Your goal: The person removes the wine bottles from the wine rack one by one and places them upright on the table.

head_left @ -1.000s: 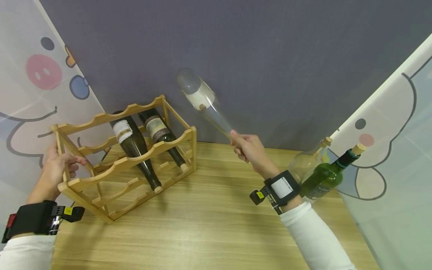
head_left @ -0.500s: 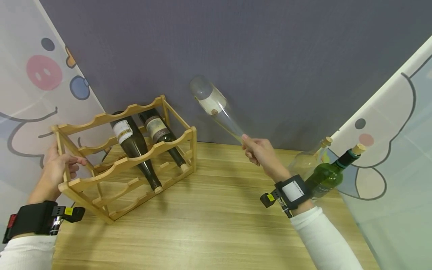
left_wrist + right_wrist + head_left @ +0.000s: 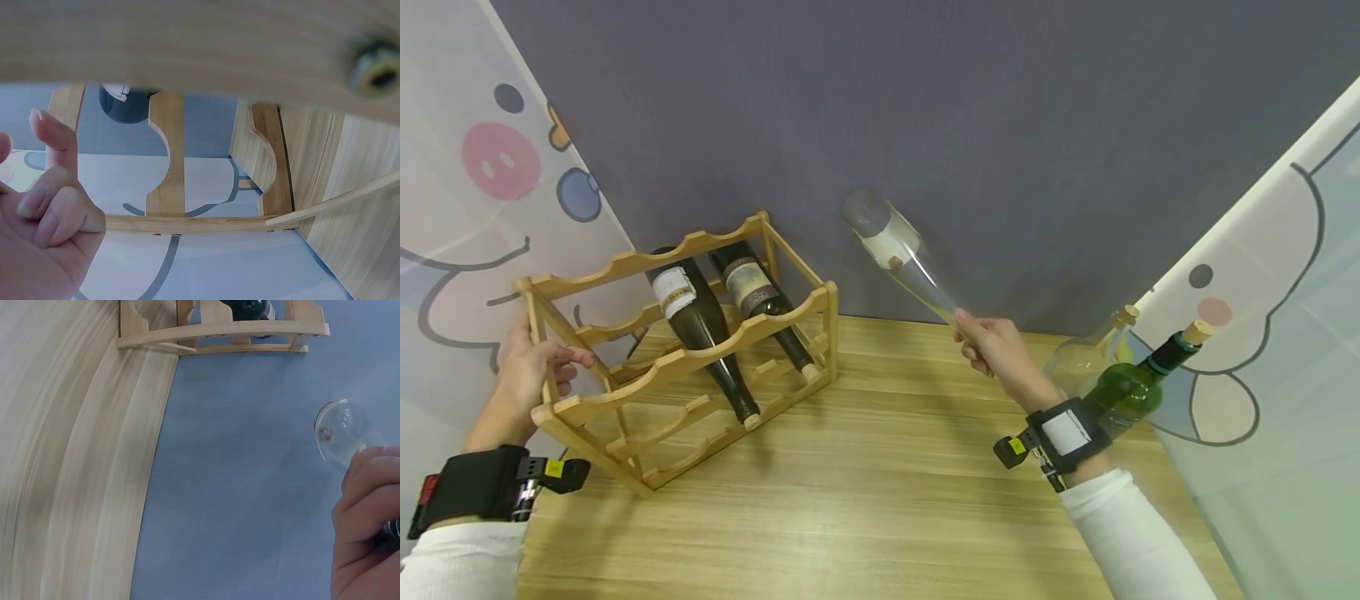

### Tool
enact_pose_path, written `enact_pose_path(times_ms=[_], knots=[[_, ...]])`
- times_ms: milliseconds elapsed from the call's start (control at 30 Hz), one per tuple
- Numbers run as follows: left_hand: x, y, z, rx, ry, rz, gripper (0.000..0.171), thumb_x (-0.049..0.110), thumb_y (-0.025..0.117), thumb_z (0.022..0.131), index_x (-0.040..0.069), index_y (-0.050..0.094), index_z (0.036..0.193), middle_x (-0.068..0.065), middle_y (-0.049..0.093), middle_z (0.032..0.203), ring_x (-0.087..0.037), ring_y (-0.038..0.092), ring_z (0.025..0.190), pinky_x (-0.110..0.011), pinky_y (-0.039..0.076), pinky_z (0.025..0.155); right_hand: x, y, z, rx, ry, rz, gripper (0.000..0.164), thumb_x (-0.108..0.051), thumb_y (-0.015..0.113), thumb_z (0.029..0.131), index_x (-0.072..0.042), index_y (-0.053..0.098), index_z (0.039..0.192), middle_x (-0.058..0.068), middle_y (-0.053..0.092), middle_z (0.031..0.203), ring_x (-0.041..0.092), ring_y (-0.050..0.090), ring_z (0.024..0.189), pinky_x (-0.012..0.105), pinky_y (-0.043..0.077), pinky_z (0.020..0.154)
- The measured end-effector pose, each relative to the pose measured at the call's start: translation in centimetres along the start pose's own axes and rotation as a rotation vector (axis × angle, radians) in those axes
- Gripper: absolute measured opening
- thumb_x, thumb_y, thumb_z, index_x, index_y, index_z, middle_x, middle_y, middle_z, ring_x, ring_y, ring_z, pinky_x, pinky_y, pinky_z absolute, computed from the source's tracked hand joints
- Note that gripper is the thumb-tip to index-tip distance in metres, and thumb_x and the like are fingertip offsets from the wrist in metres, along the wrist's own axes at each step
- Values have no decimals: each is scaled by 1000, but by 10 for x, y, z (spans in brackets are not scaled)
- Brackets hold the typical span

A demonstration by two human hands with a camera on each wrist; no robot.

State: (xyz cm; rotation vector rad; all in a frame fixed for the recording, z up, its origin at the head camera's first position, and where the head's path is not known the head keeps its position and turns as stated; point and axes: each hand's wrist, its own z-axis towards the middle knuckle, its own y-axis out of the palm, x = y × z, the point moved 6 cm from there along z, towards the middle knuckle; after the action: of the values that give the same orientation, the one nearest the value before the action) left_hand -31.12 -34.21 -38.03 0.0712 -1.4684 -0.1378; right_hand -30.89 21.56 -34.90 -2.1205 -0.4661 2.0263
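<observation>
Right hand: here it is [image 3: 1000,346], fingers and thumb pinching the neck of the clear bottle, a narrow, closed hold.
Clear bottle: up in the air over the back of the table, this see-through bottle [image 3: 891,237] tilts with its base up and to the left, a pale label round its body; the right wrist view catches the round glass beyond the fingers.
Left hand: over at the rack's left end, this hand [image 3: 531,375] has its fingers bent inside the frame; whether they actually grip the wood, I cannot tell.
Rack: a wooden rack [image 3: 831,333] standing on the table's left side, well apart from the lifted bottle.
Racked bottles: two in there, a dark bottle with a white label [image 3: 700,323] and a second dark bottle [image 3: 760,292] beside it, corked necks toward the person.
Right side: a green bottle [image 3: 1123,396] and a corked clear one [image 3: 1078,364] stand close together, partly behind the right forearm.
Table: pale wood grain [image 3: 820,508], grey wall [image 3: 1000,125] behind.
</observation>
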Motion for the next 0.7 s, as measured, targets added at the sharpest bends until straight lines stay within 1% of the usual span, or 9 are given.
enact_pose_path(times_ms=[100, 200, 367, 533, 700], knots=[[0, 0, 0, -5, 5, -6, 62, -4, 18, 97, 25, -1, 150, 0, 67, 68, -12, 34, 41, -38, 10, 48, 4, -2, -2, 2, 5, -14, 50, -52, 49, 100, -3, 58, 91, -6, 44, 56, 7, 35, 47, 21, 30, 47], [0, 0, 0, -2, 6, -8, 60, -3, 18, 97, 26, 3, 148, 0, 67, 67, -12, 34, 41, -38, 11, 47, 10, -4, -3, 0, 8, -34, 52, -53, 48, 99, -2, 58, 91, -5, 43, 57, 7, 36, 49, 22, 31, 49], [0, 0, 0, 3, -9, -12, 60, -3, 18, 98, 26, 2, 148, 0, 67, 68, -12, 39, 42, -38, 12, 46, 24, -8, -5, -11, 32, -41, 52, -51, 47, 100, -1, 57, 92, -5, 42, 56, 7, 35, 48, 22, 31, 48], [-1, -1, -1, 16, -17, -5, 54, -2, 20, 98, 26, 7, 143, 0, 67, 68, -12, 39, 43, -37, 14, 45, 33, -10, -7, -11, 61, -52, 51, -50, 46, 101, -1, 58, 92, -7, 41, 55, 6, 35, 48, 22, 30, 49], [-1, 0, 0, 5, -7, -21, 52, -3, 19, 98, 26, 11, 141, -1, 67, 69, -12, 39, 43, -37, 13, 47, 38, -12, -8, -4, 75, -60, 50, -49, 46, 101, -1, 59, 91, -6, 44, 56, 7, 36, 49, 22, 31, 49]])
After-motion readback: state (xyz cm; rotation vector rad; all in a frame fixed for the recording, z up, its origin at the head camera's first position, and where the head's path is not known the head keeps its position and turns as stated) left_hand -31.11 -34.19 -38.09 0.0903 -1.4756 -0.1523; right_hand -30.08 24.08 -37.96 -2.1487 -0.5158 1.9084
